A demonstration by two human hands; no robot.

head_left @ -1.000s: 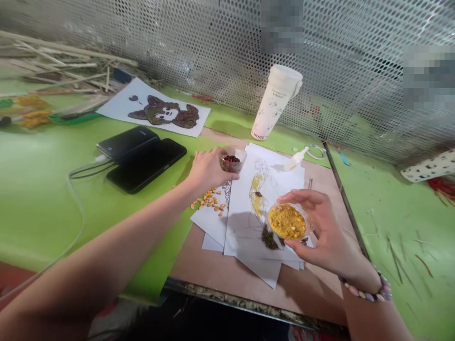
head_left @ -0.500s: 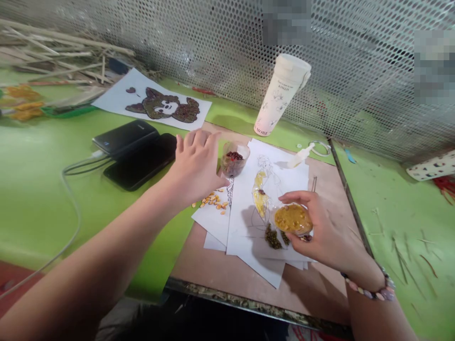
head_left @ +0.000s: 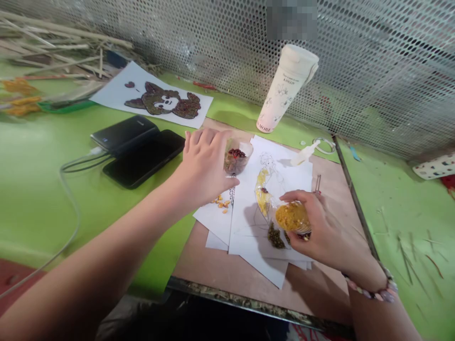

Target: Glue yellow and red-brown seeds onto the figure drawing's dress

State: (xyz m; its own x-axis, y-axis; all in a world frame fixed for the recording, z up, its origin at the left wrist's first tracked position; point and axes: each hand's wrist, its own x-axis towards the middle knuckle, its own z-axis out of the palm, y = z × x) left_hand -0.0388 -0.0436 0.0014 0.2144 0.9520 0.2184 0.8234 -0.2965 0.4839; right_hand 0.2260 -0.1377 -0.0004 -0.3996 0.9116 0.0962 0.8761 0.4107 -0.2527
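Observation:
My right hand (head_left: 316,222) grips a small clear cup of yellow grains (head_left: 293,216), tilted over the drawing sheet (head_left: 245,237). Fingers spread, my left hand (head_left: 208,163) is at the left side of a clear cup of dark red beans (head_left: 237,158); whether it touches the cup I cannot tell. On the sheet is a pencil figure with a yellow filled part (head_left: 263,192). Dark green beans (head_left: 275,235) lie on the figure's lower part, partly hidden by the right hand's cup. Loose corn kernels (head_left: 222,203) rest below my left hand.
A white tumbler (head_left: 286,90) stands at the back, near a small glue bottle (head_left: 304,154). To the left are a power bank (head_left: 124,135), a phone (head_left: 142,161) and a finished animal picture (head_left: 159,102). Dry stalks (head_left: 64,47) are piled at far left.
My left hand has moved slightly right, closer to the cup of red beans. The cup in my right hand has tipped a little, and its grains have shifted. The view has moved slightly.

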